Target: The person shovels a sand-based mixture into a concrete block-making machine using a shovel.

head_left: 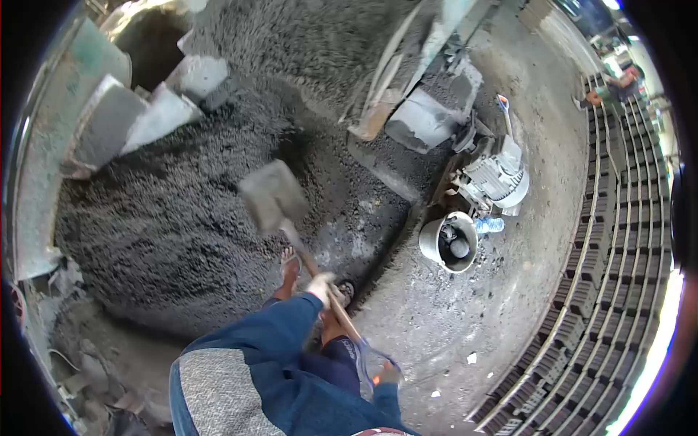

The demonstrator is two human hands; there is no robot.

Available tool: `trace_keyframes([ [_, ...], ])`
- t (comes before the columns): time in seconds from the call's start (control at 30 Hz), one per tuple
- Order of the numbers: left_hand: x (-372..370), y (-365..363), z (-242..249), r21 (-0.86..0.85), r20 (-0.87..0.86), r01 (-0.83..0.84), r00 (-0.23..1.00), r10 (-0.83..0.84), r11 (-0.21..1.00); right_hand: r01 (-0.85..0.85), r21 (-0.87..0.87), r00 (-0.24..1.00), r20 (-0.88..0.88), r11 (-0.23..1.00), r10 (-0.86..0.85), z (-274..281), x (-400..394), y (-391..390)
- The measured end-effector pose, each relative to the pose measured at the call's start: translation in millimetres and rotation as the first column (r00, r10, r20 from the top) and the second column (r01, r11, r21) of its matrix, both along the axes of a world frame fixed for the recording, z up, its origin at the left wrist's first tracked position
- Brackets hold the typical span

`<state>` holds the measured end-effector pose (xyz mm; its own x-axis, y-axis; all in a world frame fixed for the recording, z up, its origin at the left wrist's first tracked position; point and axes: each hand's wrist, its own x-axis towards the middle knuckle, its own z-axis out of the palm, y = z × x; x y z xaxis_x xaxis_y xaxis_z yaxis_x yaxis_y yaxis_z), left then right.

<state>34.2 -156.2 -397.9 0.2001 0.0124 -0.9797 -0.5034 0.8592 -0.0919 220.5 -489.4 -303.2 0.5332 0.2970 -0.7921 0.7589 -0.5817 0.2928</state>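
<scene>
A shovel slants across the middle of the view, its flat grey blade over the dark gravelly heap. My left hand, which looks pale and gloved, is closed around the wooden shaft partway down. At the shaft's upper end, my right hand grips the blue handle. No load can be made out on the blade. My sandalled feet stand just beneath the shaft, the left one at the edge of the heap.
A bucket with dark contents, a plastic bottle and an electric motor stand to the right. Another shovel lies behind the motor. Concrete slabs border the heap. Racks of blocks line the right; another person is beyond.
</scene>
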Motion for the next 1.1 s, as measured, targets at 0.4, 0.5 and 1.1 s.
trace_keyframes([
  [0.4,69.1,60.7,-81.9,0.224,0.309,-0.098,0.951,0.025,0.97,-0.134,0.401,0.975,0.217,0.906,0.048,-42.5,54.6,85.1],
  [0.5,-39.7,196.3,-137.2,-0.007,0.111,-0.099,0.989,0.099,0.995,0.831,0.374,0.514,-0.232,0.412,-0.826,-160.1,5.4,223.0],
  [1.1,-96.8,41.2,80.7,0.241,-0.234,-0.028,0.968,0.086,0.97,0.927,-0.261,-0.371,-0.736,-0.267,-0.567,-231.1,-57.0,-94.1],
])
